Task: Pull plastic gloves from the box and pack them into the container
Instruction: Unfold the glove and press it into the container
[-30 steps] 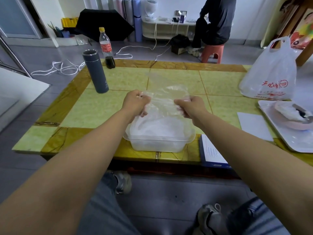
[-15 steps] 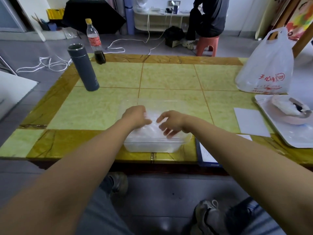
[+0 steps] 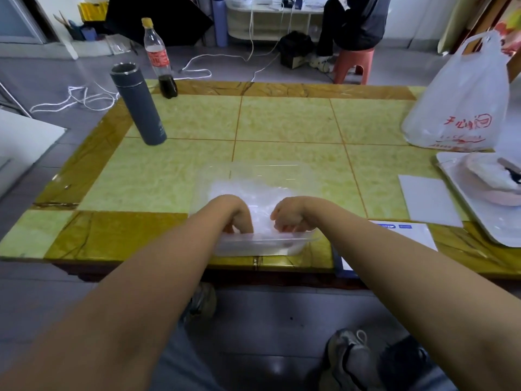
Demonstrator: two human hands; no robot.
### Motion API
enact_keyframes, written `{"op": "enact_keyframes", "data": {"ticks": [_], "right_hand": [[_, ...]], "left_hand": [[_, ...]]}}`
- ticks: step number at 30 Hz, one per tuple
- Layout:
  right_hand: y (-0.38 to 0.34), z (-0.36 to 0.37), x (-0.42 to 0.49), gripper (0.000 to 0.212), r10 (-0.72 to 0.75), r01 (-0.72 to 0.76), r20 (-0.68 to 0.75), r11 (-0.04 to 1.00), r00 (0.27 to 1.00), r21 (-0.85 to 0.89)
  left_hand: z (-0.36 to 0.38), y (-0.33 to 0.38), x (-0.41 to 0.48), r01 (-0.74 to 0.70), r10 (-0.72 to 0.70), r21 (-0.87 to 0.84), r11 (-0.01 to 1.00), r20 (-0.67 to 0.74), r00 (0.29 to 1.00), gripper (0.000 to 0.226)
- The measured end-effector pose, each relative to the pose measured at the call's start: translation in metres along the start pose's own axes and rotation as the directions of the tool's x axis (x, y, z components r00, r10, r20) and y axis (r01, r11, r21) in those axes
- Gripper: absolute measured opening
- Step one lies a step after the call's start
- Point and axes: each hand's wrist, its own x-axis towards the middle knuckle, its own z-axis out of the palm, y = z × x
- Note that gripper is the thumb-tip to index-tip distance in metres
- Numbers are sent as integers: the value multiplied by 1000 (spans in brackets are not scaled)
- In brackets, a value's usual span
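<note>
- the table (image 3: 282,90) has a brown border round yellow-green tiles. the clear container (image 3: 253,168) sits at the middle of the near edge, its near wall close to the rim.
- open tile runs from the container's far wall back to the far edge, and from its left side out to the left edge.
- on the right there is less room: a flat white pack with blue print (image 3: 400,235) lies at the near edge just beside the container, and a white sheet (image 3: 428,201) lies behind it.
- a white tray (image 3: 479,221) with something pale on it fills the near right corner, running out of view past the right edge.
- a white plastic bag (image 3: 462,103) with red print stands behind the tray at the right edge.
- a grey flask (image 3: 139,108) stands upright near the far left corner, and a cola bottle (image 3: 158,55), nearly empty, stands behind it on the far border. both are well apart from the container.
- beyond the table a person (image 3: 352,24) sits on a red stool (image 3: 353,63), and white cable (image 3: 84,100) trails over the floor.
- the plastic gloves (image 3: 253,193) lie heaped inside the container.
- the left hand (image 3: 236,213) and the right hand (image 3: 290,215) are both down in its near half, close together but not touching.
- each hand's fingers are bent down into the gloves, behind the near wall. whether they grip the plastic or only push on it, i cannot tell.
</note>
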Motion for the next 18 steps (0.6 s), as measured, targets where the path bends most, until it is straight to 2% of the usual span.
{"op": "enact_keyframes", "data": {"ticks": [3,8,12,15,18], "right_hand": [[1,1,10,43,84,-84,24,996,996,16],[0,1,22,48,74,-74,-12,997,997,4],[-5,-3,16,51,103,-103,4,993,995,55],[-10,-10,2,46,37,-28,-59,989,998,144],[-11,-18,-21,32,-83,134,-195,955,977,263]], "left_hand": [[-1,-17,9,14,-9,-94,995,61,998,19],[-1,-21,27,48,-39,-196,980,47,998,15],[-6,-21,26,52,-69,-420,906,-25,997,35],[-15,-16,10,-32,-56,-535,845,-147,987,23],[-20,-13,-10,-105,-43,-583,806,-235,971,21]]}}
